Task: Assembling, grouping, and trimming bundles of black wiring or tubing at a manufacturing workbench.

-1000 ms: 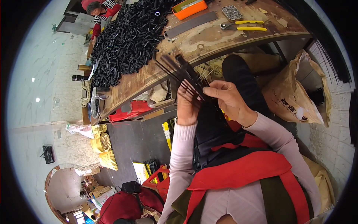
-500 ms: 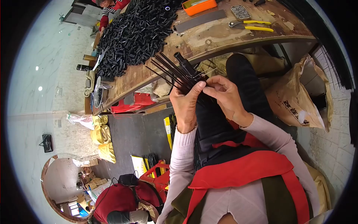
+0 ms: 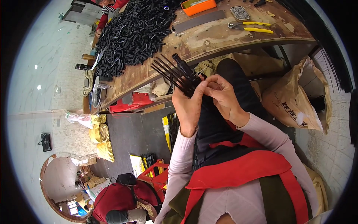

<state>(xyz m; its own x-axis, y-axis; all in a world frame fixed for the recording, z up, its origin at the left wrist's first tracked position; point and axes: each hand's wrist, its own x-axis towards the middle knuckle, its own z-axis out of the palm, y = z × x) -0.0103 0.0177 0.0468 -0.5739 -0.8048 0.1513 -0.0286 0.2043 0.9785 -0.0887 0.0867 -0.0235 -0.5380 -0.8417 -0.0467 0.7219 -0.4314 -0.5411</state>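
Observation:
My left hand (image 3: 187, 108) is closed around a fanned bundle of thin black rods (image 3: 167, 74), whose ends point up toward the bench. A black tubular fitting (image 3: 182, 66) rises at a tilt beside the rods, its lower end hidden by my fingers. My right hand (image 3: 225, 98) meets the left thumb just below the fitting, its thumb and forefinger pinched together. What sits in that pinch is too small and covered to make out. Both hands are above my lap, in front of the bench edge.
A large heap of black tubular fittings (image 3: 136, 35) covers the left of the wooden bench (image 3: 209, 43). Yellow-handled cutters (image 3: 257, 28), a tin of small metal bits (image 3: 240, 13) and an orange box (image 3: 197, 6) lie farther right. Another person (image 3: 115, 201) is at lower left; a sack (image 3: 292, 97) stands right.
The rods and fitting have shifted slightly, and the rods show a shorter length above my left hand. My right hand stays pinched at the left thumb.

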